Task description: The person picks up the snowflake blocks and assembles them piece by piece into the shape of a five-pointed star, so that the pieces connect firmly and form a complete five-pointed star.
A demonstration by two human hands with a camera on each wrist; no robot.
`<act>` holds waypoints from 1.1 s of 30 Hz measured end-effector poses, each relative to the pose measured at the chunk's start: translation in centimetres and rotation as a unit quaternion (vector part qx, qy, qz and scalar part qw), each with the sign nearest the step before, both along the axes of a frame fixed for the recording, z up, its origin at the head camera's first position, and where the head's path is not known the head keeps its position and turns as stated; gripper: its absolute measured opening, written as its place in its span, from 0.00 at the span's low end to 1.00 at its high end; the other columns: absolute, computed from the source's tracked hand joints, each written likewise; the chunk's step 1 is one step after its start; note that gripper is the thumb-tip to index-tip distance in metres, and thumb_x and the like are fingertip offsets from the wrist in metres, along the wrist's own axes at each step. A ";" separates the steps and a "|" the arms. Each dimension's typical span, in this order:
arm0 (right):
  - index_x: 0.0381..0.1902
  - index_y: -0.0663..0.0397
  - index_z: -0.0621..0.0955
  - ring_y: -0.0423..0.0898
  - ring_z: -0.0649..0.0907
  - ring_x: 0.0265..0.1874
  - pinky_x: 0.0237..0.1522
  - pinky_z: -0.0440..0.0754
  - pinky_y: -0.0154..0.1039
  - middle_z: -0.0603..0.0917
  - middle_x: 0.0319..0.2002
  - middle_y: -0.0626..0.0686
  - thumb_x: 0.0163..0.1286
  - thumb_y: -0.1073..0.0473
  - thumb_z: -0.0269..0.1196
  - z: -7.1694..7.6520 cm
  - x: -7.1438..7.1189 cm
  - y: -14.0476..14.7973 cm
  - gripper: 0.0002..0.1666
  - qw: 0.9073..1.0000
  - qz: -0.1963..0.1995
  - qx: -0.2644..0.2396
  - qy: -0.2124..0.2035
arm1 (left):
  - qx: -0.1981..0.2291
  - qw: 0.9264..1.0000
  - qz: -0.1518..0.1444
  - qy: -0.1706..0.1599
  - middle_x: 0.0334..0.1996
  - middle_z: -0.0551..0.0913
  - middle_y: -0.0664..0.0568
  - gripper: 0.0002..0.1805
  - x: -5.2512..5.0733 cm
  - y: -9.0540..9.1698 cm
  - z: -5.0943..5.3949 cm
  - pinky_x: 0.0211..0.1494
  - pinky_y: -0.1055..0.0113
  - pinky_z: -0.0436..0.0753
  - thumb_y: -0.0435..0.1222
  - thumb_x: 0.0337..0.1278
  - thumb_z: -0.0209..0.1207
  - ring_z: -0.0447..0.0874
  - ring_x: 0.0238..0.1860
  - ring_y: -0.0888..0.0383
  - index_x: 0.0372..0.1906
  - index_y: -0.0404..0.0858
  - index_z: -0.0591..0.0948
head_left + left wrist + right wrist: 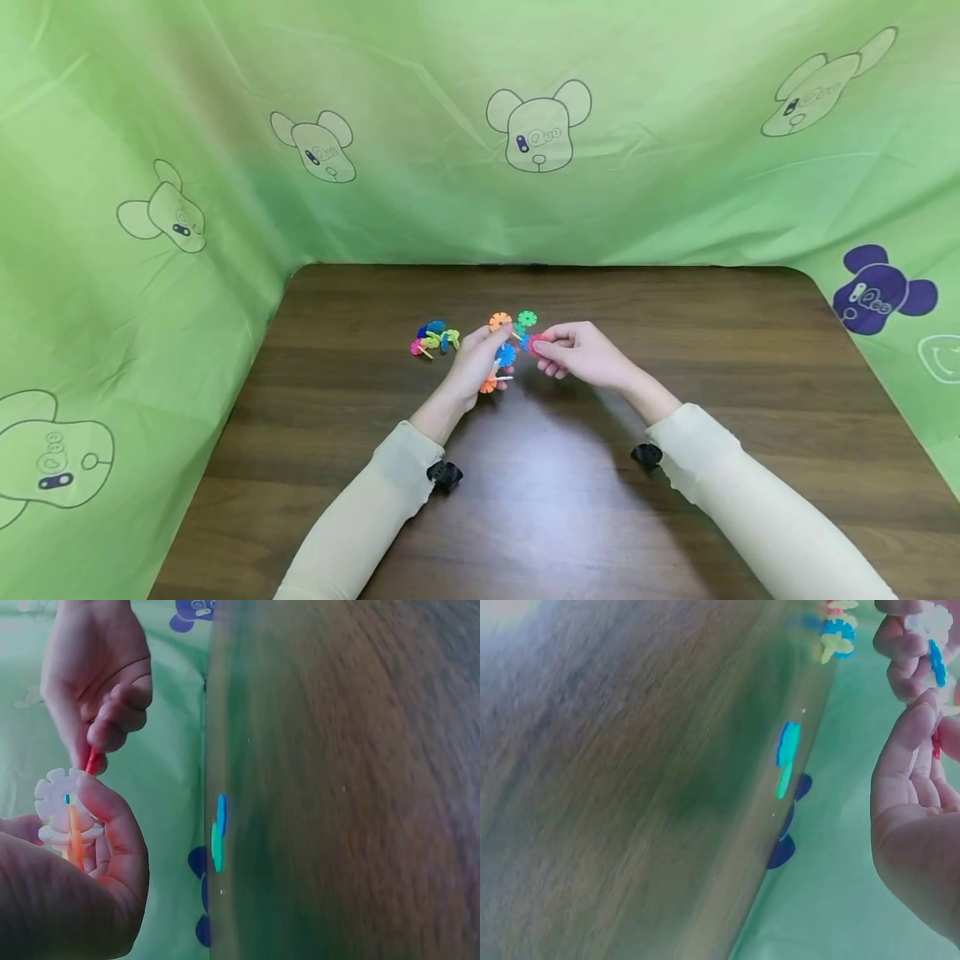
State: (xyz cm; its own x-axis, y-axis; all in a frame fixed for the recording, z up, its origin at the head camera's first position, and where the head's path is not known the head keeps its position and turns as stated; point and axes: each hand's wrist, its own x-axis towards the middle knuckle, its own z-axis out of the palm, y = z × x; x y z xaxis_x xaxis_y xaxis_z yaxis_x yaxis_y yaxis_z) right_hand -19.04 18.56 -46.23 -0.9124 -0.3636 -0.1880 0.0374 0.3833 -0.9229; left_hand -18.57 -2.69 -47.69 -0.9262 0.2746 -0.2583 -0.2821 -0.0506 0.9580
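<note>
Two bare hands met above the surface [337,450], whose dark wood grain ran in streaks and caught a pale, glossy sheen. The left hand [476,362] had its grip curled around joined discs [506,355], flower-like and seemingly plastic; among them was a white disc [54,791], flat and smooth, with narrow slots notched into its round rim. The right hand [588,354] had a narrow grip, thumb and fingers pinching a red disc [539,345] just beside the left hand's pieces; whether it was locked into them could not be told.

Beyond the fingers lay a green disc [527,318], notched all around. To the left of the left hand sat a tangled cluster [432,342] of blue, yellow and pink pieces, some tilted on edge. Soft cream sleeves [352,508] ended in loose cuffs, with small black devices [445,475] at the wrists. Behind hung creased green cloth [420,183] printed with outlined bear heads.
</note>
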 end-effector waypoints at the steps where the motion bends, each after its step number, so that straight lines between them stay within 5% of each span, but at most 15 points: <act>1: 0.47 0.76 0.81 0.54 0.87 0.31 0.35 0.89 0.44 0.86 0.33 0.65 0.79 0.60 0.62 0.1 0.1 -0.1 0.18 1.000 -0.002 -0.006 -0.001 | 0.000 1.000 0.001 0.000 0.32 0.78 0.51 0.23 0.0 0.2 0.0 0.19 0.71 0.81 0.52 0.75 0.57 0.80 0.27 0.57 0.51 0.35 0.80; 12: 0.50 0.81 0.80 0.41 0.84 0.27 0.32 0.86 0.35 0.86 0.31 0.61 0.78 0.63 0.62 -0.2 0.4 -0.2 0.18 0.999 -0.016 -0.048 -0.011 | 0.022 1.000 0.005 0.000 0.29 0.77 0.51 0.25 0.4 1.0 -0.2 0.20 0.70 0.83 0.49 0.78 0.55 0.79 0.24 0.58 0.59 0.31 0.76; 20: 0.48 0.78 0.82 0.41 0.84 0.27 0.31 0.85 0.34 0.87 0.30 0.57 0.78 0.63 0.62 0.0 0.4 -0.2 0.16 0.999 -0.012 -0.048 -0.004 | 0.032 0.999 -0.006 0.008 0.33 0.82 0.48 0.18 0.5 1.0 0.0 0.37 0.54 0.90 0.45 0.78 0.55 0.85 0.28 0.51 0.56 0.35 0.74; 24: 0.47 0.76 0.83 0.41 0.84 0.26 0.30 0.85 0.33 0.87 0.30 0.59 0.78 0.64 0.62 0.1 0.4 -0.2 0.15 0.999 -0.016 -0.036 -0.003 | 0.029 0.999 -0.009 0.016 0.34 0.86 0.44 0.16 0.5 0.8 -0.1 0.43 0.60 0.89 0.44 0.79 0.56 0.89 0.29 0.53 0.55 0.34 0.75; 33: 0.45 0.72 0.86 0.44 0.85 0.26 0.30 0.86 0.38 0.88 0.31 0.65 0.78 0.64 0.62 0.4 0.7 -0.8 0.13 1.000 -0.007 0.001 0.026 | 0.034 0.999 -0.013 0.003 0.33 0.87 0.46 0.16 0.9 0.8 -0.1 0.37 0.67 0.87 0.41 0.79 0.54 0.88 0.27 0.57 0.56 0.33 0.74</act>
State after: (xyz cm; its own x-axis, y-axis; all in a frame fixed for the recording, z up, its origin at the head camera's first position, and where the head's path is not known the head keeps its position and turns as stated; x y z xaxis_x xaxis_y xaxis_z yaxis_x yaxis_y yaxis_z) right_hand -18.32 17.73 -45.79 -0.9261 -0.3497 -0.1416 -0.0043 0.3850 -0.9229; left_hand -17.70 -1.94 -47.79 -0.9201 0.3155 -0.2320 -0.2779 -0.1086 0.9544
